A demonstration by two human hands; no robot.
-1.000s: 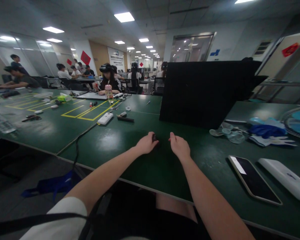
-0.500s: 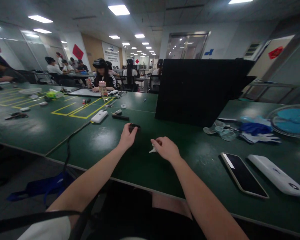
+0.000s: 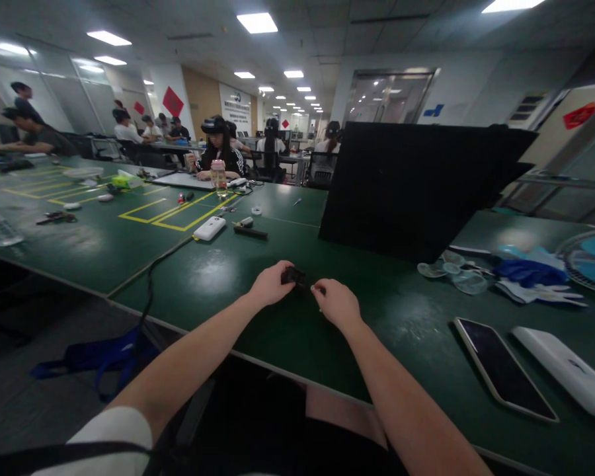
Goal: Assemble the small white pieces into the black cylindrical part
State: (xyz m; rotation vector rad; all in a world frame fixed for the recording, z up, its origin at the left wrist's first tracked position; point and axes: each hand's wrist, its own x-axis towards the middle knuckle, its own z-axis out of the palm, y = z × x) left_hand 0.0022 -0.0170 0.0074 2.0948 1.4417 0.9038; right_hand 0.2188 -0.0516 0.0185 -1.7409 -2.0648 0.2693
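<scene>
At a green table (image 3: 277,334), the left hand (image 3: 272,284) clasps a black object (image 3: 293,276), the right hand (image 3: 338,304) something whitish (image 3: 313,287).

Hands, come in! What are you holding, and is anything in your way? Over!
Left hand: gripping black object. Right hand: pinching white bit, mostly hidden, close beside it. Phone off to the right, seemingly out of the way.

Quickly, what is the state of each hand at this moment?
Left hand: closed, holding a small black object.
Right hand: closed, seems to pinch a pale bit, too small to identify.
</scene>
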